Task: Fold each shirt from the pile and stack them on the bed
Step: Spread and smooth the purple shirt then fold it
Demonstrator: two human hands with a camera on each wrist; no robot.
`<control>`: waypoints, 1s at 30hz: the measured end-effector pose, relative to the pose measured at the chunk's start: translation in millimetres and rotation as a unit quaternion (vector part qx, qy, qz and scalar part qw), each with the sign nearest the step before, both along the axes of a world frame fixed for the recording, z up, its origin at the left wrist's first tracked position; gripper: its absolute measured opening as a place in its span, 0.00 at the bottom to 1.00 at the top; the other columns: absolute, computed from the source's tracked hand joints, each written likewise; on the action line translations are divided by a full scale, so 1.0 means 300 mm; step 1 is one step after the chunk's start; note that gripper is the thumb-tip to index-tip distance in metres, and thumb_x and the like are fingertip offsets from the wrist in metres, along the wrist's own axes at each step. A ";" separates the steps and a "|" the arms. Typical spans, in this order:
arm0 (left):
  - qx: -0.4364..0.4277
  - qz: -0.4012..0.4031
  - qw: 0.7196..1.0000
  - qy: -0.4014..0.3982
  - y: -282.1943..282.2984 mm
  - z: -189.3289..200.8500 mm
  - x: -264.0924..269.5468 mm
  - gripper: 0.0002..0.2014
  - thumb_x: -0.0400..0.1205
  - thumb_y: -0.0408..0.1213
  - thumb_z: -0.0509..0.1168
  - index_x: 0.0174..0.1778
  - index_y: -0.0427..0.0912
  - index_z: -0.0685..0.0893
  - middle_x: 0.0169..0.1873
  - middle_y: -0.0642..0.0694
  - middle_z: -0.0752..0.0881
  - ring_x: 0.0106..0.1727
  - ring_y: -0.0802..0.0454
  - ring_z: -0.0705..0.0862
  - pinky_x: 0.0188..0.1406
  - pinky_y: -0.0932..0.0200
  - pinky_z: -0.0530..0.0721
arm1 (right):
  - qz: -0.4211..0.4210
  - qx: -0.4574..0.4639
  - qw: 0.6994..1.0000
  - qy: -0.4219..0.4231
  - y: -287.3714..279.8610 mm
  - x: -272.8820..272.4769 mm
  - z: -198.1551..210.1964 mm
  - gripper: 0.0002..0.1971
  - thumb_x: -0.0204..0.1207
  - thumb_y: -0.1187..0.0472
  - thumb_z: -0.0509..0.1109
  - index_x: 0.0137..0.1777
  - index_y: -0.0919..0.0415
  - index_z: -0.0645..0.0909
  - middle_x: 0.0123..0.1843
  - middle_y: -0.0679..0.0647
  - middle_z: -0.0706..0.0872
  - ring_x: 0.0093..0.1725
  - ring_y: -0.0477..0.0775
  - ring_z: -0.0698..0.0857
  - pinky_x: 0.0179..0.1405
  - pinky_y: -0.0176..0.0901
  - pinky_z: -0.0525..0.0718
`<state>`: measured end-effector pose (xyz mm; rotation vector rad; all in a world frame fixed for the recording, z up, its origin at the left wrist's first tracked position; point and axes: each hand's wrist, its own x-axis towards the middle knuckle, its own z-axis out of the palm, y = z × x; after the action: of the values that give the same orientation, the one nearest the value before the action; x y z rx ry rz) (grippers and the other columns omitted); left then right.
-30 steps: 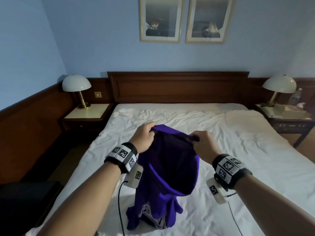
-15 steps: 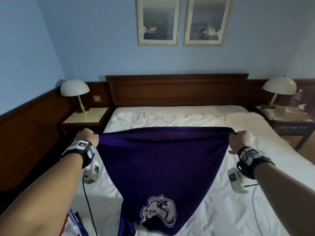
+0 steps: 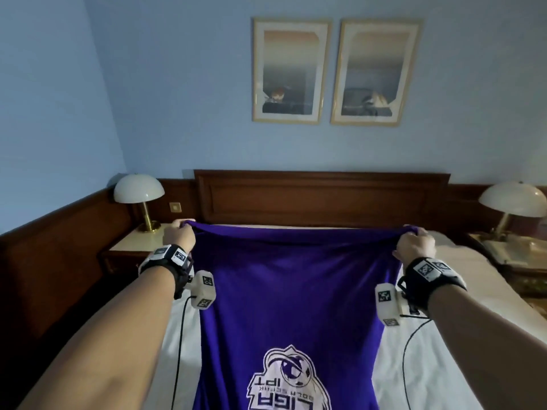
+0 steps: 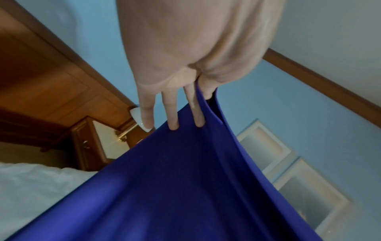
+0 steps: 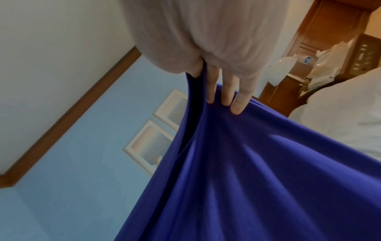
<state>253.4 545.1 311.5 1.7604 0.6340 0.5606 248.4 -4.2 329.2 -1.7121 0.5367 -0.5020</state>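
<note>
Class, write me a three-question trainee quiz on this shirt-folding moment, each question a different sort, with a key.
1. True or false: the purple printed shirt lies flat on the white-sheeted bed.
2. Which grips the shirt's top edge? A) left hand only B) right hand only C) both
3. Fill in: the white logo appears ____ in the head view.

Key: 1 false, it is held up; 2 C; 3 upside down.

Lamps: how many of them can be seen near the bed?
2. One lamp stands on the nightstand left of the headboard; the other lamp stands right of it. No others show, though the shirt hides some of the view.
</note>
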 end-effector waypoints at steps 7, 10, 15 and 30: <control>0.101 -0.034 0.979 -0.175 -0.140 0.320 0.004 0.20 0.80 0.28 0.60 0.61 0.42 0.92 0.58 0.35 0.91 0.60 0.36 0.88 0.66 0.45 0.85 | -0.018 -0.028 0.984 -0.178 0.058 -0.016 0.303 0.24 0.77 0.65 0.56 0.65 0.47 0.87 0.57 0.55 0.90 0.57 0.56 0.86 0.65 0.50 0.84; 0.094 -0.034 0.973 -0.206 -0.150 0.354 -0.023 0.21 0.79 0.24 0.59 0.61 0.39 0.92 0.59 0.36 0.91 0.62 0.39 0.88 0.69 0.44 0.85 | -0.021 -0.034 0.974 -0.223 0.027 -0.042 0.339 0.24 0.73 0.65 0.55 0.62 0.50 0.88 0.55 0.53 0.90 0.58 0.57 0.87 0.63 0.50 0.84; 0.060 -0.043 0.975 -0.212 -0.138 0.279 -0.170 0.23 0.74 0.29 0.57 0.58 0.44 0.93 0.56 0.38 0.92 0.57 0.38 0.91 0.62 0.35 0.88 | -0.015 -0.026 0.974 -0.223 -0.058 -0.174 0.239 0.28 0.68 0.62 0.53 0.53 0.32 0.87 0.53 0.51 0.92 0.56 0.62 0.90 0.58 0.66 0.88; -0.040 -0.032 0.988 0.144 -0.223 -0.740 -1.102 0.23 0.82 0.21 0.52 0.57 0.49 0.86 0.56 0.36 0.90 0.36 0.41 0.94 0.32 0.51 0.89 | 0.020 0.057 0.995 0.077 -0.158 -0.992 -0.782 0.25 0.70 0.70 0.53 0.46 0.42 0.87 0.44 0.58 0.89 0.45 0.64 0.89 0.54 0.70 0.90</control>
<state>-77.3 478.1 89.6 1.7945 0.7850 0.2345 -49.2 -51.5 94.7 -1.6568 0.6290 -0.3055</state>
